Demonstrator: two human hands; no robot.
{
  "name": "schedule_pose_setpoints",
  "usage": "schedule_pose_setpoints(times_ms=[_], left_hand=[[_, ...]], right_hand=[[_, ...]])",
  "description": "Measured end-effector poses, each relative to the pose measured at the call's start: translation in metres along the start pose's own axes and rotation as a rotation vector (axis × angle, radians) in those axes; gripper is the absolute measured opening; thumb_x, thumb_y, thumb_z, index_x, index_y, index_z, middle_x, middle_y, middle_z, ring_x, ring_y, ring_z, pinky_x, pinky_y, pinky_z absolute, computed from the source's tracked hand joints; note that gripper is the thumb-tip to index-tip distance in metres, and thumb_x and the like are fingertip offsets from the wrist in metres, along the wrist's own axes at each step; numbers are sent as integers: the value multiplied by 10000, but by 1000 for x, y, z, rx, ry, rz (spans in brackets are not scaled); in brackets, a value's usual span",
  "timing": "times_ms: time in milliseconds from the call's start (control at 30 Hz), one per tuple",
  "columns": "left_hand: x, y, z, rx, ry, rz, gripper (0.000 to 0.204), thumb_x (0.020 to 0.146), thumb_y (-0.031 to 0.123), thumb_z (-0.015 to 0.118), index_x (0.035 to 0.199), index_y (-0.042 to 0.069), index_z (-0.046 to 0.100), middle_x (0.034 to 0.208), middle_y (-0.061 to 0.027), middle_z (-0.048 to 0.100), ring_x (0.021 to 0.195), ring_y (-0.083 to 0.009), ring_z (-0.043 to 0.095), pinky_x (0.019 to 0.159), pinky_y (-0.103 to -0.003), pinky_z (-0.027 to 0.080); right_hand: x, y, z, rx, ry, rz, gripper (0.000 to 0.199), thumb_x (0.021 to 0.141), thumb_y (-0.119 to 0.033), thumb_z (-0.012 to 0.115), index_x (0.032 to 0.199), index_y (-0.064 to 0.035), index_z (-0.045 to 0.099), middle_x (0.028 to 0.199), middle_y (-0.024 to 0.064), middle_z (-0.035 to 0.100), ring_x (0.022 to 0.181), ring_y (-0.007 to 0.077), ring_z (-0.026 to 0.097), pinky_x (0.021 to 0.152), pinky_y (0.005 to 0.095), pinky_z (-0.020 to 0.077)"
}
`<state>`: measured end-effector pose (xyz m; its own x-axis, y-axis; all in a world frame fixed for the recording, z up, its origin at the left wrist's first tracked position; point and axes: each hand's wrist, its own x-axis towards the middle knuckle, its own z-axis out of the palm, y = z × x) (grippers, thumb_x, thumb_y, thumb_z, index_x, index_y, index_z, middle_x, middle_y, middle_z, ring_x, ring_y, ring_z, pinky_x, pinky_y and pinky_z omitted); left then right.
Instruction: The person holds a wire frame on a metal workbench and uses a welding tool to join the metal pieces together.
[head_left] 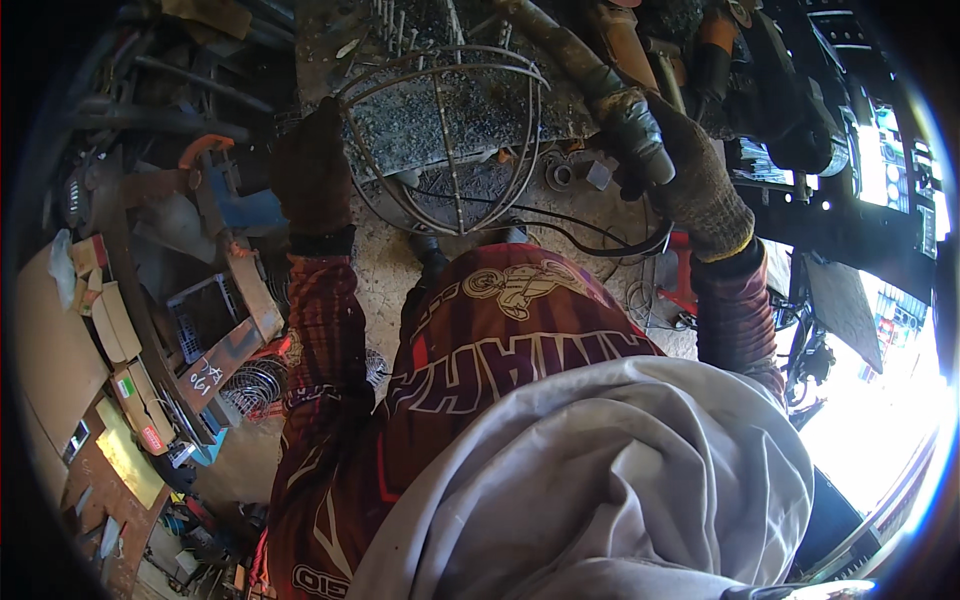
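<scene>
A round cage of thin metal wire (450, 150), with curved ribs, hangs over the near edge of a dark metal work table (400, 165). At its left rim is my left hand (312, 165) in a dark glove, closed on the wire; shadow hides most of the fingers. My right hand (695, 180), in a grey knitted glove with a yellow cuff edge, is wrapped round a thick rod-shaped tool (632, 125) with a worn, shiny grip. The tool slants up and left over the table, right of the cage; its exact kind is unclear.
Grit and several upright metal pins (400, 30) are on the table. A black cable (580, 235) loops below my right hand. Orange-and-black power tools (715, 45) lie at the far right. Left are cardboard boxes (115, 320), a rusty metal frame (225, 360) and coiled wire (255, 385).
</scene>
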<state>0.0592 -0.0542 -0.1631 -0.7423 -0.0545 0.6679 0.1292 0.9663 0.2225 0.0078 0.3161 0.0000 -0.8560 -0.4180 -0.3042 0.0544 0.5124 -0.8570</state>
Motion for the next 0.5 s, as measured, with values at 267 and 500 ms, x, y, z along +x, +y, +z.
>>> schedule_pose_setpoints(times_ms=[267,500], left_hand=[[1,4,-7,-71,0,-35,471,756,-45,692,1191,132,731,1061,-96,742,895,-289,681,798,-404,552],[-9,0,-11,-33,35,-49,467,752,-59,694,1179,127,734,1057,-100,741,884,-293,680,789,-400,553]], right_hand=[[11,16,12,-227,-13,-241,548,1012,-266,648,1478,-38,470,982,22,723,727,47,637,593,208,512],[21,22,17,-201,-86,-295,577,1004,-210,649,1515,-55,430,992,23,723,727,45,637,597,200,512]])
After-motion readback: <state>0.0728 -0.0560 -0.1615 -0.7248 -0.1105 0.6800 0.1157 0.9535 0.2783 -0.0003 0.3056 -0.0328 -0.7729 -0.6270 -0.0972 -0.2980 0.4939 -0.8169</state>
